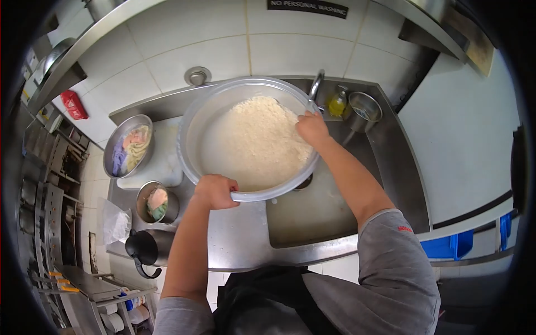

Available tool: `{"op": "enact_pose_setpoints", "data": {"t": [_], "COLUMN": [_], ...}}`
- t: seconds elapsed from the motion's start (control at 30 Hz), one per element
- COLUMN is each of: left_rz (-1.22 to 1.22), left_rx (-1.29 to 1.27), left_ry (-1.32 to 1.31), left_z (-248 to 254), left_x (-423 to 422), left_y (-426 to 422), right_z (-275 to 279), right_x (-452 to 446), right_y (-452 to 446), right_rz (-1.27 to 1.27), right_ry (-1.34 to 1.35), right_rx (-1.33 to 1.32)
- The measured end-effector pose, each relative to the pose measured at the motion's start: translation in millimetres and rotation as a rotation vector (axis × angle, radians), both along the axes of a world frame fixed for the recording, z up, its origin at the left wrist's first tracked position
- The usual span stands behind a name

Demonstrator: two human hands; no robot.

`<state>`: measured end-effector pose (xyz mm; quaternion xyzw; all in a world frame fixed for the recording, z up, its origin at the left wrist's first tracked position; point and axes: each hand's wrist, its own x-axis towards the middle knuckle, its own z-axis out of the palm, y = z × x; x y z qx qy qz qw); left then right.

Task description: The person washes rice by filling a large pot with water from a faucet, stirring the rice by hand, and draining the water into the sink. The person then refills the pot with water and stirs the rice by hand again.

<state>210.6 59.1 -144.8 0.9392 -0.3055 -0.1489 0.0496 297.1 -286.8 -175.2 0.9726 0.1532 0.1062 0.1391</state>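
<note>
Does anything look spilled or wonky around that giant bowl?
No spill stands out. The giant bowl looks a bit odd, though: it reaches over the sink, and its pale, grainy heap bunches toward the right hand instead of spreading evenly.

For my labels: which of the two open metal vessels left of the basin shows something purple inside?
The larger bowl, farther from the jug; the pot shows pink and green instead.
</note>
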Motion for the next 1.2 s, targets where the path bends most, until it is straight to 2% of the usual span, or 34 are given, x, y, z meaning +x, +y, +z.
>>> {"op": "enact_pose_setpoints", "data": {"t": [0.07,0.13,0.17,0.23,0.37,0.43,0.47,0.53,0.6,0.63,0.67,0.7,0.73,0.77,0.83,0.87,1.03,1.2], "left_rz": [0.011,0.018,0.012,0.006,-0.007,-0.012,-0.015,-0.036,-0.017,-0.023,-0.049,-0.025,-0.003,-0.029,-0.009,-0.018,0.002,0.020], "left_rx": [-0.004,-0.003,0.014,0.032,0.005,-0.012,-0.025,-0.038,-0.057,-0.070,-0.068,-0.069,-0.069,-0.067,-0.056,-0.054,-0.032,-0.013], "left_ry": [0.000,0.003,0.017,0.041,0.023,0.017,0.002,0.004,0.004,-0.008,0.013,0.002,-0.012,0.005,-0.003,0.005,0.006,-0.009], "left_z": [-2,0,1,1,-1,-2,-3,-5,-5,-6,-6,-6,-6,-6,-4,-4,-5,-3], "left_x": [0,2,2,1,2,2,3,3,3,3,2,2,2,1,2,2,1,-1], "left_y": [1,2,1,3,3,3,4,4,3,3,3,2,1,0,-1,-2,-4,-4], "right_z": [-2,8,7,4,20,37,41,46,58,38,-8,-70,-105,-106,-93,-88,-62,-26], "right_x": [20,32,38,43,22,-3,-15,-46,-93,-112,-125,-136,-153,-173,-197,-202,-213,-224], "right_y": [-2,5,6,1,-12,-19,-26,-48,-68,-85,-109,-137,-154,-150,-128,-132,-151,-144], "right_rz": [0.027,-0.067,-0.051,-0.012,-0.036,-0.015,-0.024,0.025,-0.156,-0.100,-0.138,-0.184,-0.226,-0.258,-1.001,-1.015,-0.762,-0.688], "right_ry": [-0.108,0.069,0.071,0.034,0.072,-0.060,-0.055,-0.109,0.019,0.050,0.037,0.195,0.355,0.333,0.311,0.307,0.390,0.381], "right_rx": [-0.069,-0.315,-0.310,-0.461,-0.357,0.210,0.207,1.142,1.671,2.023,2.026,2.156,2.283,2.290,2.041,2.042,2.098,2.123]}}
